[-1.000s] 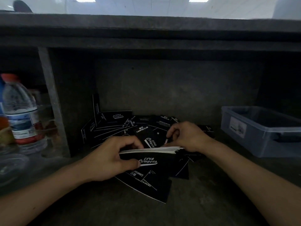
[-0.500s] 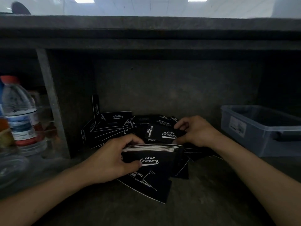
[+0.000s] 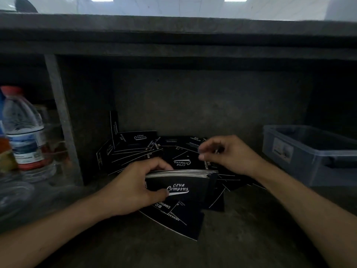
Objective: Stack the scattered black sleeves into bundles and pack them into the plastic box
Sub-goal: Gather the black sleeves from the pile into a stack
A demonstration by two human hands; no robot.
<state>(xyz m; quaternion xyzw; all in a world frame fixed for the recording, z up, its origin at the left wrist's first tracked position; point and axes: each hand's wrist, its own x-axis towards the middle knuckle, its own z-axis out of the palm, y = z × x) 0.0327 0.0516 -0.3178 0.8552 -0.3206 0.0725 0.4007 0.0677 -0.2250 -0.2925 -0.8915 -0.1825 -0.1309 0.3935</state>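
Left hand [image 3: 133,188] grips a part-built bundle [image 3: 181,187]; right hand [image 3: 231,153] hovers over the loose pile.
The bundle stands on edge near the middle of the desk [image 3: 241,238], with the left fingers [image 3: 162,165] over its top and the thumb on the printed face. The scattered sleeves [image 3: 135,149] lie behind it toward the desk's back edge, and the plastic box [image 3: 301,165] sits apart at the right edge. The right hand's fingers are curled close together, but blur hides whether they pinch a sleeve. The sleeves look like thin, light, flat card (probably slick enough to fan out), so each is best lifted by an edge and the stack squeezed across its faces.
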